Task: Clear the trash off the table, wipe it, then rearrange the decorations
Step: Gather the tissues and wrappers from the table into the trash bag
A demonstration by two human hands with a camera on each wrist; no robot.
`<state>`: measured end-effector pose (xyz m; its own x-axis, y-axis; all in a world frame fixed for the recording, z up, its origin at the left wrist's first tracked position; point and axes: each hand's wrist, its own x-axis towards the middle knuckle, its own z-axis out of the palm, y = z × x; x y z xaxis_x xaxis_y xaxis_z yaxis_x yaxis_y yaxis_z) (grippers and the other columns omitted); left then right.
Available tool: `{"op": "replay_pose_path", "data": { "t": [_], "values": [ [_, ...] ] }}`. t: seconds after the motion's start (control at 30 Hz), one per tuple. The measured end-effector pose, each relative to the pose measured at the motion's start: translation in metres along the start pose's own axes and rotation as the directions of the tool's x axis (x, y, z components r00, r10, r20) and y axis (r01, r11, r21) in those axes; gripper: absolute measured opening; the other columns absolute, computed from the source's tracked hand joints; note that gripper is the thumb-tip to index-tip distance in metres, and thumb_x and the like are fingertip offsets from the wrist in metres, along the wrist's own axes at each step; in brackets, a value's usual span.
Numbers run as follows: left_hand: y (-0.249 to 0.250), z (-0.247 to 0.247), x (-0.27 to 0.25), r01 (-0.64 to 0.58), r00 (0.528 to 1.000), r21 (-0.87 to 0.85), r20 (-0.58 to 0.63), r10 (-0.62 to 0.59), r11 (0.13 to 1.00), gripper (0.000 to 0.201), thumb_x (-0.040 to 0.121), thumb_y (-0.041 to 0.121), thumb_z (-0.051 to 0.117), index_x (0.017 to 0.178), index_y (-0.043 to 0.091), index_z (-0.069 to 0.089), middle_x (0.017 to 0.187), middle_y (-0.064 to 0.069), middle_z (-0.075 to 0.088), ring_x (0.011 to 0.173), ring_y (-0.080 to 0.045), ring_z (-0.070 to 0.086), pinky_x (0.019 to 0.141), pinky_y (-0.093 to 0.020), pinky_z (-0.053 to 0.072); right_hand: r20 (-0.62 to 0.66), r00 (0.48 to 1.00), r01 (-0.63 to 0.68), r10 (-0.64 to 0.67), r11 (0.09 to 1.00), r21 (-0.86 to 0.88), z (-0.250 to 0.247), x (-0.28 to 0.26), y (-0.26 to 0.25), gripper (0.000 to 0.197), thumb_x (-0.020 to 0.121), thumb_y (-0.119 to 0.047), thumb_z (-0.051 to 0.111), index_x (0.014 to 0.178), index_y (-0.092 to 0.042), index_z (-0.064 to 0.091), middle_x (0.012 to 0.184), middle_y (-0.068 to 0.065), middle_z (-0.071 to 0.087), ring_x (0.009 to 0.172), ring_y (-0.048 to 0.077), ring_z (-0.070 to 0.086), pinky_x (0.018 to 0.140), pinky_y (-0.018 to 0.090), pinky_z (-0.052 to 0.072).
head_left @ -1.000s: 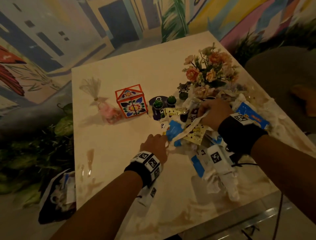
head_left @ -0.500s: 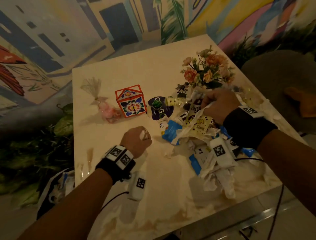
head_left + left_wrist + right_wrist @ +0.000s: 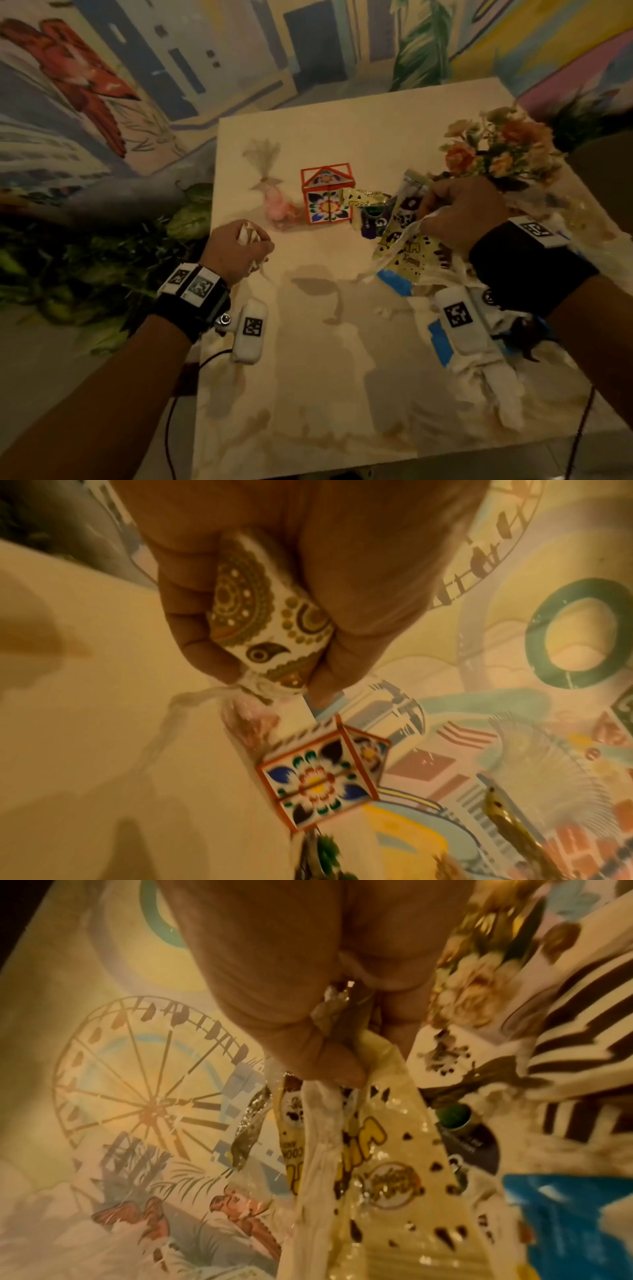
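My left hand (image 3: 241,248) hovers over the table's left side, its fingers curled round a crumpled patterned wrapper (image 3: 267,631) with a white scrap trailing below. My right hand (image 3: 459,212) is lifted at the right and grips a bunch of wrappers (image 3: 404,240): a yellow spotted snack packet (image 3: 387,1172), a white strip and foil pieces. More blue and white trash (image 3: 479,342) lies under my right wrist. The decorations stand behind: an orange floral box (image 3: 327,195), a pink favour bag (image 3: 277,205), a flower bouquet (image 3: 496,150) and a small green cactus pot (image 3: 453,1115).
The cream table (image 3: 325,394) has brownish stains near its front and left. Green plants (image 3: 102,260) crowd the floor at the left edge. A painted mural wall (image 3: 171,68) runs behind. A dark seat (image 3: 606,171) sits past the right edge.
My left hand closed on a wrapper and drew back left from the pile. My right hand gathered the wrappers and lifted them off the table.
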<state>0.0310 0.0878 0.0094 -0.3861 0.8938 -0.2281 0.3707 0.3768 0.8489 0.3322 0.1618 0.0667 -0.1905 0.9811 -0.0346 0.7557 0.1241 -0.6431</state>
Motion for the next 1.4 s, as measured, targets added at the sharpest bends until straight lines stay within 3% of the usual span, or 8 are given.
{"op": "replay_pose_path", "data": {
  "t": [0.17, 0.37, 0.53, 0.8, 0.97, 1.13, 1.27, 1.4],
  "values": [
    [-0.036, -0.057, 0.003, 0.040, 0.989, 0.108, -0.145, -0.025, 0.993, 0.015, 0.080, 0.008, 0.070, 0.070, 0.015, 0.062, 0.065, -0.006, 0.062, 0.047, 0.000, 0.058, 0.049, -0.022, 0.047, 0.084, 0.994, 0.075, -0.074, 0.997, -0.005, 0.043, 0.005, -0.044, 0.026, 0.063, -0.003, 0.072, 0.052, -0.021, 0.057, 0.063, 0.005, 0.062, 0.062, 0.021, 0.055, 0.051, 0.022, 0.042],
    [-0.105, -0.138, 0.010, 0.149, 0.967, 0.251, -0.241, -0.087, 0.957, 0.008, 0.080, 0.015, 0.071, 0.082, 0.012, 0.064, 0.079, -0.004, 0.062, 0.065, -0.007, 0.053, 0.062, -0.024, 0.041, 0.234, 0.967, 0.102, -0.105, 0.995, 0.025, 0.114, 0.005, -0.112, 0.023, 0.063, -0.005, 0.074, 0.056, -0.022, 0.059, 0.065, -0.007, 0.058, 0.069, 0.017, 0.056, 0.052, 0.017, 0.037],
    [-0.186, -0.189, 0.027, 0.235, 0.961, 0.270, -0.206, -0.183, 0.934, 0.009, 0.078, 0.016, 0.073, 0.079, 0.014, 0.065, 0.085, -0.009, 0.065, 0.083, -0.024, 0.061, 0.074, -0.033, 0.050, 0.333, 0.930, 0.150, -0.153, 0.988, 0.034, 0.198, 0.001, -0.176, 0.023, 0.064, -0.006, 0.072, 0.057, -0.023, 0.059, 0.064, -0.013, 0.054, 0.065, 0.012, 0.052, 0.050, 0.016, 0.034],
    [-0.299, -0.238, 0.056, 0.391, 0.920, 0.219, -0.117, -0.374, 0.894, 0.019, 0.075, 0.015, 0.076, 0.090, 0.008, 0.066, 0.087, -0.008, 0.063, 0.084, -0.027, 0.061, 0.067, -0.027, 0.043, 0.535, 0.841, 0.122, -0.085, 0.992, -0.034, 0.358, 0.006, -0.266, 0.020, 0.071, -0.004, 0.067, 0.062, -0.021, 0.062, 0.070, -0.006, 0.057, 0.075, 0.014, 0.055, 0.064, 0.021, 0.039],
    [-0.352, -0.243, 0.077, 0.432, 0.885, 0.315, 0.033, -0.465, 0.845, 0.025, 0.088, 0.023, 0.064, 0.101, 0.002, 0.061, 0.108, -0.018, 0.061, 0.104, -0.032, 0.056, 0.080, -0.033, 0.043, 0.636, 0.768, 0.020, 0.079, 0.989, -0.147, 0.441, 0.009, -0.275, 0.013, 0.079, -0.004, 0.061, 0.074, -0.014, 0.067, 0.080, 0.000, 0.060, 0.080, 0.016, 0.057, 0.058, 0.021, 0.043],
    [-0.416, -0.238, 0.096, 0.533, 0.825, 0.243, 0.066, -0.561, 0.811, 0.031, 0.087, 0.025, 0.064, 0.106, 0.001, 0.059, 0.110, -0.016, 0.061, 0.104, -0.032, 0.057, 0.077, -0.027, 0.039, 0.662, 0.715, -0.100, 0.224, 0.970, -0.220, 0.513, 0.008, -0.257, 0.010, 0.082, -0.007, 0.060, 0.078, -0.009, 0.068, 0.095, 0.008, 0.067, 0.094, 0.027, 0.063, 0.081, 0.033, 0.054],
    [-0.455, -0.232, 0.107, 0.656, 0.740, 0.137, 0.081, -0.668, 0.742, 0.047, 0.085, 0.030, 0.066, 0.122, 0.006, 0.050, 0.113, -0.007, 0.053, 0.108, -0.031, 0.054, 0.088, -0.029, 0.042, 0.648, 0.709, -0.185, 0.278, 0.960, -0.210, 0.557, 0.001, -0.244, 0.011, 0.084, -0.006, 0.059, 0.083, -0.002, 0.070, 0.100, 0.013, 0.068, 0.096, 0.028, 0.063, 0.083, 0.031, 0.053],
    [-0.487, -0.225, 0.114, 0.712, 0.691, 0.083, 0.088, -0.717, 0.697, 0.046, 0.082, 0.037, 0.068, 0.109, 0.003, 0.055, 0.104, -0.011, 0.059, 0.100, -0.033, 0.057, 0.082, -0.036, 0.048, 0.692, 0.671, -0.152, 0.267, 0.963, -0.224, 0.595, 0.000, -0.242, 0.024, 0.085, -0.009, 0.057, 0.064, -0.020, 0.061, 0.102, 0.009, 0.067, 0.099, 0.029, 0.061, 0.087, 0.032, 0.052]
  ]
}}
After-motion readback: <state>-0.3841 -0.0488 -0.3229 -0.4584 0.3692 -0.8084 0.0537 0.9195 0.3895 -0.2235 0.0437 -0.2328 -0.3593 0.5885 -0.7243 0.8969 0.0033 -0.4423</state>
